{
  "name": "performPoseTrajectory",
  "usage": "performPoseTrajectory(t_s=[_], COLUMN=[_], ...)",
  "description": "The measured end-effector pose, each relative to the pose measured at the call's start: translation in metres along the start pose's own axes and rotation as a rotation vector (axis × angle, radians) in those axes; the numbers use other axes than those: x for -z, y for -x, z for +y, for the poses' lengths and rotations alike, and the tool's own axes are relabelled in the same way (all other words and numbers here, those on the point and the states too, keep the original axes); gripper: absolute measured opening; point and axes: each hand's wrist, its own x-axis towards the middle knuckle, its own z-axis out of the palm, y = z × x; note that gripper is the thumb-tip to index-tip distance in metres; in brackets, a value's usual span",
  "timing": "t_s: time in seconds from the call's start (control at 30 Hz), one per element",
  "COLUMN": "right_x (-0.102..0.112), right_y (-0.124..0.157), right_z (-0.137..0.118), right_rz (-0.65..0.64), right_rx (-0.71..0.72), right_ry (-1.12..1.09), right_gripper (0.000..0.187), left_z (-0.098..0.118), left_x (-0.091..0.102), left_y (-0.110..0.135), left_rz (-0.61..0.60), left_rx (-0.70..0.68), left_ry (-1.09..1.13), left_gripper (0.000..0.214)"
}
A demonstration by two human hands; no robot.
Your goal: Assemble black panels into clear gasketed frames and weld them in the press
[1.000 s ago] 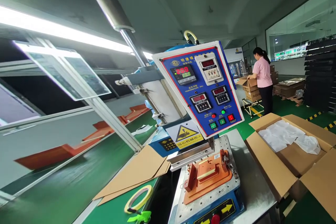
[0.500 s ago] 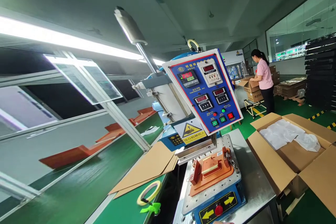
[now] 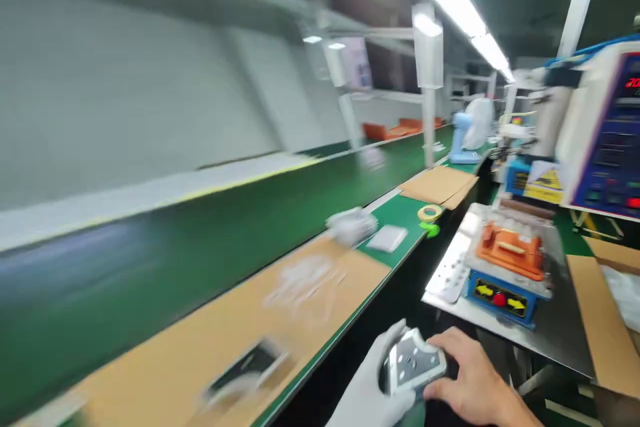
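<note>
At the bottom of the head view, both of my hands hold one small dark block-like part (image 3: 417, 365) with a light rim and several pale dots on its face; I cannot tell its kind. My left hand (image 3: 373, 380), in a white glove, curls around its left side. Bare, my right hand (image 3: 463, 373) pinches its right edge between thumb and fingers. The part is in front of the gap between the bench and the press. Past my right hand stands the blue-based press (image 3: 500, 290), an orange fixture (image 3: 510, 250) on its plate.
Brown cardboard (image 3: 330, 320) covers the near green bench, with a blurred dark framed item (image 3: 245, 373) and white scraps on it. Farther along are a tape roll (image 3: 429, 213) and a blue fan (image 3: 463, 140). A control box (image 3: 607, 133) and an open carton (image 3: 583, 307) stand right.
My view has swung left and down, so the press now appears farther right. Both hands and the part they hold have come into sight.
</note>
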Motion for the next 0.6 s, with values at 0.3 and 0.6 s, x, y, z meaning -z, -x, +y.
performPoseTrajectory(t_s=[0.3,0.6], right_x=[-0.086,-0.155], right_y=[-0.046,-0.060], right_z=[-0.013,-0.029], right_rz=[-0.493,-0.747], right_rx=[0.310,0.557], right_ry=[0.049,0.157], right_gripper=[0.048,0.033], left_z=[-0.087,-0.134], left_x=[0.029,0.027], left_y=[0.107,0.166], left_rz=[0.464,0.698], left_rx=[-0.125,-0.070], left_ry=[0.359,0.577], left_gripper=[0.117,0.122])
